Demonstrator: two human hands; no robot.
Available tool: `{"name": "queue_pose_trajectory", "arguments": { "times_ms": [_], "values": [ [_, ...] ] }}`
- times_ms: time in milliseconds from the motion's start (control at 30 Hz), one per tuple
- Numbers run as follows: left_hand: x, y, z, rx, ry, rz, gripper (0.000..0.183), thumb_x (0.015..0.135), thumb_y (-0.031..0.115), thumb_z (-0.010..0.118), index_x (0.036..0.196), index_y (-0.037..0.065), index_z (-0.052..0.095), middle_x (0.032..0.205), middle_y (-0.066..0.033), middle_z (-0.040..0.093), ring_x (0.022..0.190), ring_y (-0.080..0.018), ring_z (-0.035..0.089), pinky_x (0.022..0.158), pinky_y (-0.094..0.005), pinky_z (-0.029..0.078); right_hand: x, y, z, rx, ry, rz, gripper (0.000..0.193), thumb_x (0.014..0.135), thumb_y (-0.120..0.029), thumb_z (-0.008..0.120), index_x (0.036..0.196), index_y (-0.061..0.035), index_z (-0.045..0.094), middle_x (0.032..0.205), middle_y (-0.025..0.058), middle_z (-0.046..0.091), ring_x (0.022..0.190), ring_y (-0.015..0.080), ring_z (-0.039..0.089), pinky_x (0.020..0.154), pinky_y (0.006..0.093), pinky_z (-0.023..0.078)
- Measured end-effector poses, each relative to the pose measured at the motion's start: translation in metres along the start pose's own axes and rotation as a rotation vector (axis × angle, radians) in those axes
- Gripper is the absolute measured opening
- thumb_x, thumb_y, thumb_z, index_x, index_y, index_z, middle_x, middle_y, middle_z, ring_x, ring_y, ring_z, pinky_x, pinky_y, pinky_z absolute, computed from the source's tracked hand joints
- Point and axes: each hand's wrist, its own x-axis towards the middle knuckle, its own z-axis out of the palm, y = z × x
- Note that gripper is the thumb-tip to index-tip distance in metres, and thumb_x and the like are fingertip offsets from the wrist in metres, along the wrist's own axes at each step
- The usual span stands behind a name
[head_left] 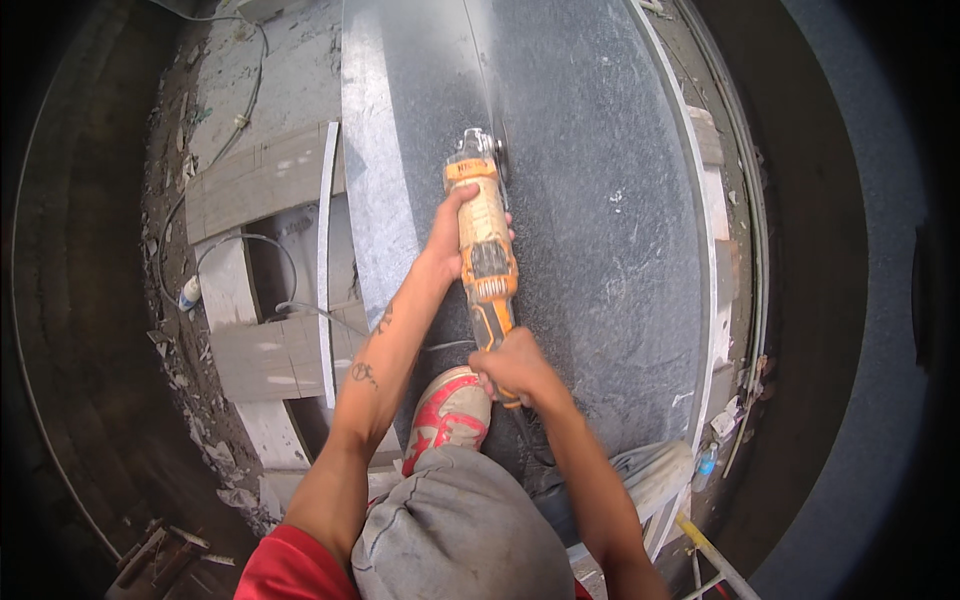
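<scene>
A dusty orange and black angle grinder [490, 262] points away from me over a large dark grey stone slab [610, 300]. My left hand [447, 238] wraps round its body, thumb on top and fingertips showing on the far side. My right hand [522, 364] is closed round the rear handle. At the grinder's front, the disc [502, 155] stands on edge at the slab's surface; its lower rim is hard to make out. A thin straight line [478, 52] runs ahead of the disc along the slab, with pale dust about it.
My red and white shoe [447, 418] rests on the slab, close to my right hand. Wooden pallet boards [262, 185] lie to the left, with a cable and a white connector [189, 293]. At the lower right are a plastic bottle [706, 464] and a yellow pole [712, 556].
</scene>
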Motion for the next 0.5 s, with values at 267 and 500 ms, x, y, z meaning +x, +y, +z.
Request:
{"name": "queue_pose_trajectory", "arguments": {
  "times_ms": [267,500],
  "values": [
    [-0.038,-0.038,-0.003,-0.017,-0.004,-0.014,0.052,0.086,0.044,0.057,0.119,0.004,0.049,0.087,-0.0178,0.064,0.072,-0.0308,0.068,0.06,-0.0438,0.06,-0.015,0.056,0.015,-0.051,0.06,0.023,0.019,0.07,-0.012,0.068,0.065,0.0051,0.062,0.057,0.0122,0.062,0.052,0.0212,0.064,0.05,0.0368,0.05],
    [-0.008,-0.005,0.002,0.04,-0.027,0.045,0.054,0.086,0.044,0.058,0.12,0.003,0.048,0.088,-0.0187,0.063,0.071,-0.0308,0.068,0.058,-0.043,0.06,0.004,0.015,0.006,0.045,0.005,-0.02,0.014,0.072,-0.004,0.064,0.061,0.0042,0.059,0.056,0.0107,0.06,0.045,0.0169,0.058,0.041,0.0317,0.046]
  ]
}}
